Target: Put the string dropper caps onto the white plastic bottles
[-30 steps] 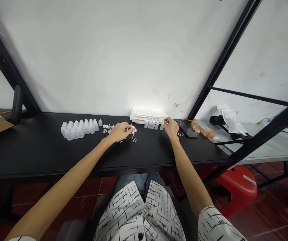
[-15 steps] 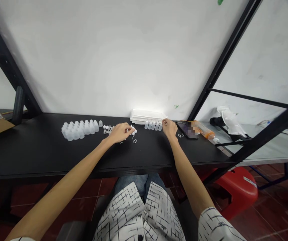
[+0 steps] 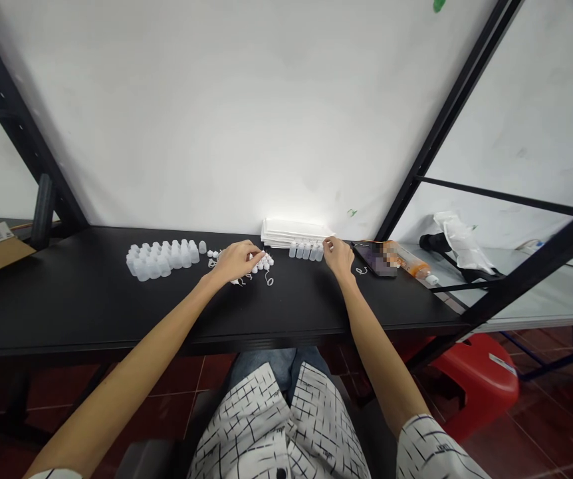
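Observation:
My left hand (image 3: pixel 235 261) rests over a loose heap of small white caps with thin looped cords (image 3: pixel 262 265), its fingertips among them. Whether it pinches one is too small to tell. My right hand (image 3: pixel 339 257) is at the right end of a row of several translucent plastic bottles (image 3: pixel 305 251), its fingertips touching or almost touching the last bottle. Further left on the black table (image 3: pixel 67 293) stands a dense block of several similar bottles (image 3: pixel 159 259). Behind the row lies a stack of white sheets or packets (image 3: pixel 294 231).
A phone with a censored patch (image 3: pixel 373 259) and an orange-and-clear tube (image 3: pixel 409 261) lie at the table's right. Black metal frame bars (image 3: pixel 446 120) rise on the right, with a white wall behind. A red stool (image 3: pixel 476 379) stands on the tiled floor.
The bottle at the right end of the row has shifted left, closing up against its neighbours beside my right hand. My left hand stays among the caps, and the view has shifted slightly.

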Action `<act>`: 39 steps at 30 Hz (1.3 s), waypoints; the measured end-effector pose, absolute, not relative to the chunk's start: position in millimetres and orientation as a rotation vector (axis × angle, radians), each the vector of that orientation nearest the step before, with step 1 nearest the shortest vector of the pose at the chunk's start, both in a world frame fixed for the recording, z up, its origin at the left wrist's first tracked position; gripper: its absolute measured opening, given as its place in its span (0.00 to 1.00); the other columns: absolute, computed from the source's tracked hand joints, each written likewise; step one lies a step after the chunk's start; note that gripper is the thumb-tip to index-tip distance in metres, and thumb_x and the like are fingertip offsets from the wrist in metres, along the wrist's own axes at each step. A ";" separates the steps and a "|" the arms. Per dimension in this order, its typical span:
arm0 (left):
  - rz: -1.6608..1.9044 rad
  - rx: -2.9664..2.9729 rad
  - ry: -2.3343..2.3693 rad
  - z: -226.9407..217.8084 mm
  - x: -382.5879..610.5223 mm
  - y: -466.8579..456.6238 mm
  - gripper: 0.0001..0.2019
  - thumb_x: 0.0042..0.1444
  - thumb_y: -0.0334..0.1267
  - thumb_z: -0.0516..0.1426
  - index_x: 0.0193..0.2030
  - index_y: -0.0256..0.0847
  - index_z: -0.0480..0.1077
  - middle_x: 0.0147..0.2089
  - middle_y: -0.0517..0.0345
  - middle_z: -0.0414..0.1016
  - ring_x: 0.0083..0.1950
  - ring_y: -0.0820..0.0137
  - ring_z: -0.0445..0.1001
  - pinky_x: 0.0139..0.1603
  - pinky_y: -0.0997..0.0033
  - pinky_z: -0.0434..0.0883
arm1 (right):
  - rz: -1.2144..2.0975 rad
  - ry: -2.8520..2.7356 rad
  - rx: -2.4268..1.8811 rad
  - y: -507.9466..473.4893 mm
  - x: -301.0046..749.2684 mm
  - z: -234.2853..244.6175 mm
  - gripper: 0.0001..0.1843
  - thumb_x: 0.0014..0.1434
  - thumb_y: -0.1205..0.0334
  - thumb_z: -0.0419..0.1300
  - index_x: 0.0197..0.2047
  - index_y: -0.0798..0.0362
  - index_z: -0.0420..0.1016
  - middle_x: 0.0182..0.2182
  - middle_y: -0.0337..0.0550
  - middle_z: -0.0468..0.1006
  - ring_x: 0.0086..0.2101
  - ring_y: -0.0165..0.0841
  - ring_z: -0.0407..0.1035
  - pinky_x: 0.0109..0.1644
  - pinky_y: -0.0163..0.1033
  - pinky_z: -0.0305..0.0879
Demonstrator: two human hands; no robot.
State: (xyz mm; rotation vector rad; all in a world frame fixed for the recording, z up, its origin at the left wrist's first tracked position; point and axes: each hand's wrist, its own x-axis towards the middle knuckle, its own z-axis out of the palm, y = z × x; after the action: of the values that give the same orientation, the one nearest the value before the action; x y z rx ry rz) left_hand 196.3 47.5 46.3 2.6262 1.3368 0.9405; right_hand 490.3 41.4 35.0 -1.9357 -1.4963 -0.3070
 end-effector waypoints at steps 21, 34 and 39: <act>0.642 2.506 2.125 88.2 38.7 40.1 0.14 0.55 0.51 0.56 0.41 0.52 0.80 0.50 0.59 0.77 0.45 0.60 0.75 0.37 0.71 0.64 | -0.356 -1.405 -1.775 24.5 476.6 49.2 0.10 0.60 0.63 0.55 0.41 0.51 0.78 0.38 0.44 0.79 0.33 0.32 0.68 0.32 0.35 0.51; 0.434 2.648 2.067 78.7 57.1 52.5 0.12 0.54 0.47 0.58 0.38 0.46 0.79 0.48 0.53 0.76 0.45 0.60 0.75 0.38 0.71 0.64 | -0.362 -1.420 -1.772 20.4 474.2 51.3 0.10 0.60 0.63 0.54 0.38 0.52 0.77 0.38 0.44 0.78 0.33 0.32 0.68 0.33 0.35 0.52; 0.548 2.577 2.064 83.5 62.5 46.0 0.10 0.52 0.46 0.59 0.34 0.46 0.79 0.47 0.54 0.78 0.43 0.58 0.76 0.37 0.69 0.65 | -0.380 -1.419 -1.719 18.4 473.2 52.7 0.11 0.61 0.63 0.53 0.37 0.53 0.77 0.37 0.45 0.79 0.34 0.34 0.71 0.35 0.35 0.56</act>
State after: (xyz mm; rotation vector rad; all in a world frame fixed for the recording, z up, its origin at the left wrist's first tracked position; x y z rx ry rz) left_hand 62.5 46.0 83.5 2.5771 2.0638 0.5484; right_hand 473.2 18.4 52.7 -1.7188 -1.4189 -0.3796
